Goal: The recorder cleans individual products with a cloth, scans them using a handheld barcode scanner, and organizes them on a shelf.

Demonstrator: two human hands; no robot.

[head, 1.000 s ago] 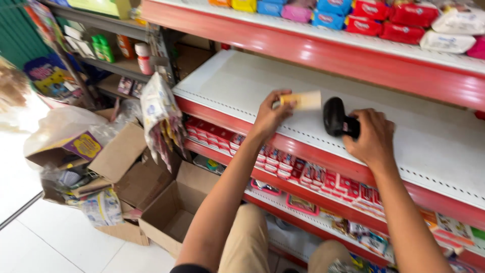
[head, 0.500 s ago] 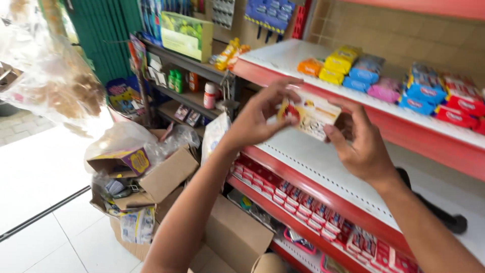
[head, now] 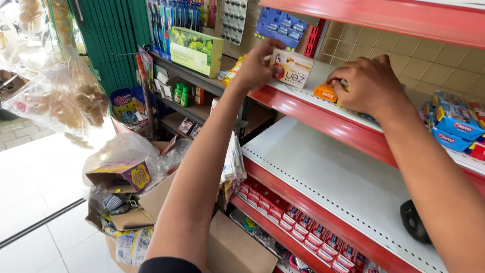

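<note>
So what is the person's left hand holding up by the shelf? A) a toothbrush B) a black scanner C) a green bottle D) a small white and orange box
D: the left hand grips a small white and orange box at the edge of the red shelf.

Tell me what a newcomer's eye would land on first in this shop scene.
First, the left hand holding a small white soap box at the edge of the red-edged upper shelf. Next, the right hand resting on the orange and yellow packs on that shelf. Lower left, open cardboard boxes and a plastic bag of snacks crowd the floor area.
</note>
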